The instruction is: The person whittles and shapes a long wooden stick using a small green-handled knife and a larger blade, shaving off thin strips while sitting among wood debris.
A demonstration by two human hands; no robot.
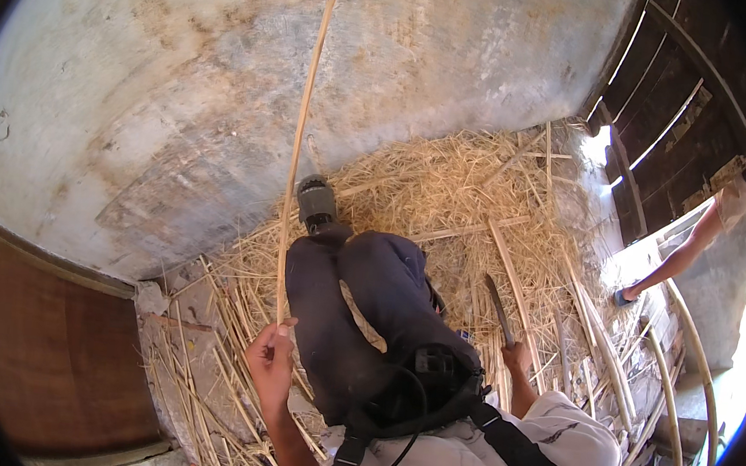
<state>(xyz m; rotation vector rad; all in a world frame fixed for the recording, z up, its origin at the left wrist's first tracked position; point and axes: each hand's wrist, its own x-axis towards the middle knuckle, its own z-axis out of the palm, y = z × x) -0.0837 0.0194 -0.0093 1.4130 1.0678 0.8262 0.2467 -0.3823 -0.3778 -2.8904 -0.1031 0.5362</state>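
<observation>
A long, thin, pale strip of wood or bamboo [300,147] rises from my left hand [271,368], whose fingers are closed on its lower end. The strip stands nearly upright in the picture, passing my shoe and crossing in front of the stained wall. On the other side of my legs, my right hand [518,360] grips a long dark-bladed knife [498,304] by its handle. The blade points away from me over the shavings and is apart from the strip.
A thick heap of straw-coloured shavings [457,183] covers the floor ahead. Several thin strips [220,353] lie at the left, near a brown wooden panel [44,337]. Longer split poles [615,356] lie at the right. Another person's leg [687,247] is at the far right.
</observation>
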